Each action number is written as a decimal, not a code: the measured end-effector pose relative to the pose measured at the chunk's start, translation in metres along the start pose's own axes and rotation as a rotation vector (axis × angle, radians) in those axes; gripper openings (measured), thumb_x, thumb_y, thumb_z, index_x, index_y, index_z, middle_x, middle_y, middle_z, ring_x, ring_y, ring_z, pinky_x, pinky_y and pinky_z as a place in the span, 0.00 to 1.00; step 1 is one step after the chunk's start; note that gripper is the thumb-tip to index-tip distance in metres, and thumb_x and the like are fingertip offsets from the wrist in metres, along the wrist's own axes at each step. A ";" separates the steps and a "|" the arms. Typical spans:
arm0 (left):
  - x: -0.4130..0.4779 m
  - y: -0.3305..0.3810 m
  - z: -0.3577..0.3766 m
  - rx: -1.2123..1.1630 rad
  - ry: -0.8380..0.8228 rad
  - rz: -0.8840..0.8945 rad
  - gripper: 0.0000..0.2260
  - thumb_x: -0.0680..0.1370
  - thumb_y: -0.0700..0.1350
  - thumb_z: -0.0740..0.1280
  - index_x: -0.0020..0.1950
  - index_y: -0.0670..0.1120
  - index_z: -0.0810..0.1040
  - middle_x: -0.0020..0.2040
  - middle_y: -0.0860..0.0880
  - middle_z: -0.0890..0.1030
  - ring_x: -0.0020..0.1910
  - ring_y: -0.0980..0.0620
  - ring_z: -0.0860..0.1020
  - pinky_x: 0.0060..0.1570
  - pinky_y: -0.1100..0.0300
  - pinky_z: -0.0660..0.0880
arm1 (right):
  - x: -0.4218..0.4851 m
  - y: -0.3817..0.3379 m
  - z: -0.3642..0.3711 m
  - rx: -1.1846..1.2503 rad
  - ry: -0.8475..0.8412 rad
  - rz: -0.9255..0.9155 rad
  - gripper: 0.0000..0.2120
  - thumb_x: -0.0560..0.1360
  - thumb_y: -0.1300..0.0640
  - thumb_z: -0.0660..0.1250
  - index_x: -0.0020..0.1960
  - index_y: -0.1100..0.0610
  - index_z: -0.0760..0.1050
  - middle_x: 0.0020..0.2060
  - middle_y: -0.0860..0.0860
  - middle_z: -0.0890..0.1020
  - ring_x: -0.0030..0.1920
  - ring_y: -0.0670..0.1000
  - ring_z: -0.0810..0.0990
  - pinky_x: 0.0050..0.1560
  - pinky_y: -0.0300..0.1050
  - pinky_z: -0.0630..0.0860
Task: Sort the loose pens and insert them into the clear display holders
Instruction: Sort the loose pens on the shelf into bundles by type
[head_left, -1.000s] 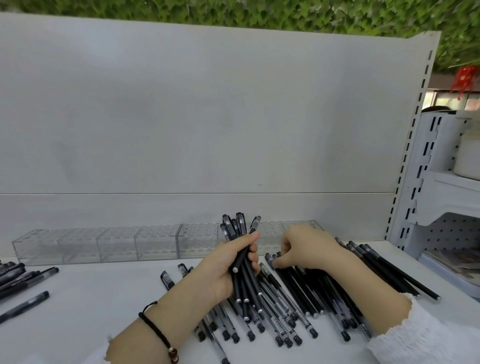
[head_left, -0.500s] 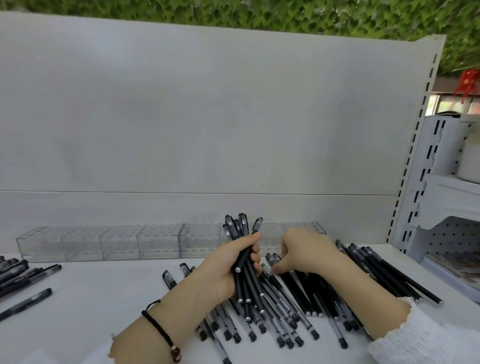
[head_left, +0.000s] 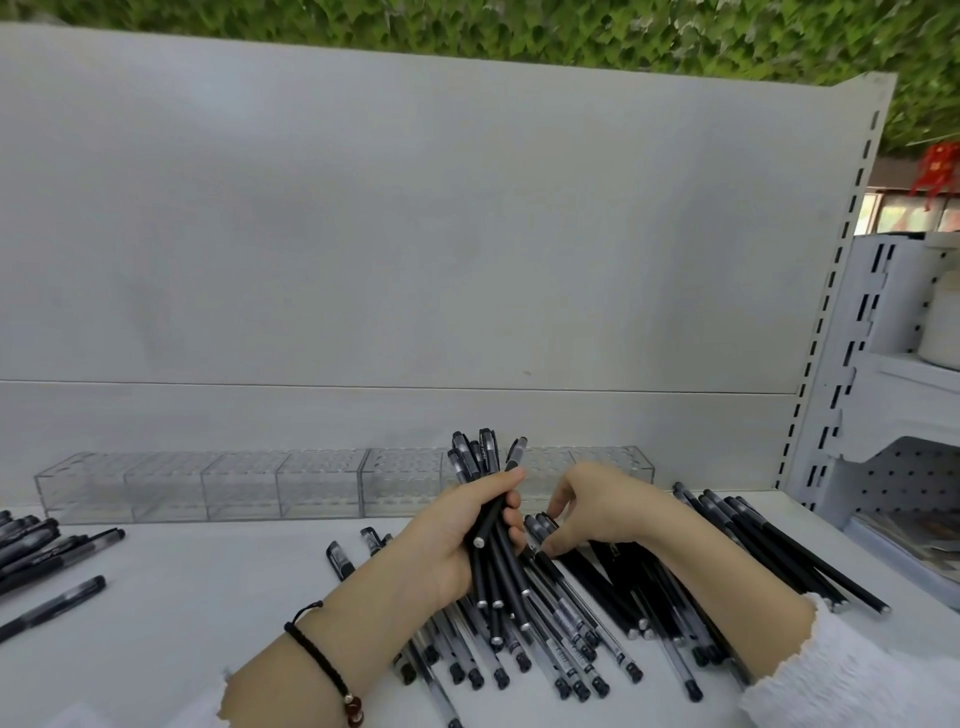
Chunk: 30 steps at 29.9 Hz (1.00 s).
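Lower centre | left grip (head_left: 452, 545) clasps pen bundle (head_left: 498, 571) | right grip (head_left: 597, 514) pinches loose pen (head_left: 537, 522) | best: level ends before adding

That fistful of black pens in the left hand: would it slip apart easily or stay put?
Probably stiff: the bundle of pens stands straight in the left hand without sagging. Likely slippery against each other: their lower ends sit at uneven heights, so some may slide out. Probably light, since one hand grips them all.
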<state>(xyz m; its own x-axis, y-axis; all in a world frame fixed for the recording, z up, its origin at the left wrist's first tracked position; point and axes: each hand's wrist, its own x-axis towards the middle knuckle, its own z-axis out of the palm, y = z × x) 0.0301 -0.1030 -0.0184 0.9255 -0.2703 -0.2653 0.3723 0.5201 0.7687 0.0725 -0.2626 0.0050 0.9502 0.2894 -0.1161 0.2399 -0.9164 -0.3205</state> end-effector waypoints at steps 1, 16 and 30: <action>0.000 0.000 0.000 0.000 0.001 -0.002 0.09 0.62 0.41 0.77 0.28 0.41 0.78 0.29 0.47 0.73 0.22 0.53 0.72 0.23 0.62 0.73 | 0.000 0.001 -0.001 0.007 -0.013 -0.003 0.23 0.66 0.47 0.78 0.56 0.55 0.78 0.40 0.44 0.78 0.42 0.45 0.77 0.38 0.36 0.71; 0.000 -0.001 -0.003 0.017 -0.012 0.021 0.15 0.78 0.38 0.66 0.33 0.39 0.85 0.34 0.45 0.80 0.27 0.51 0.78 0.31 0.61 0.79 | 0.001 -0.002 0.005 0.106 -0.001 -0.016 0.19 0.66 0.54 0.78 0.55 0.54 0.77 0.48 0.51 0.82 0.42 0.47 0.78 0.41 0.39 0.73; -0.004 0.003 0.000 -0.061 0.036 0.019 0.10 0.78 0.40 0.67 0.38 0.39 0.79 0.31 0.45 0.79 0.28 0.50 0.79 0.31 0.59 0.80 | -0.008 0.002 -0.014 0.894 0.096 -0.026 0.14 0.69 0.62 0.76 0.53 0.59 0.80 0.37 0.49 0.83 0.31 0.42 0.78 0.22 0.35 0.66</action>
<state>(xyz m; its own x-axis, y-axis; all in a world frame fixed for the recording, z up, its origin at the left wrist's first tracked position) 0.0271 -0.1003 -0.0154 0.9338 -0.2316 -0.2726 0.3574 0.5737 0.7370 0.0684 -0.2702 0.0181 0.9688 0.2456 -0.0323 0.0550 -0.3404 -0.9387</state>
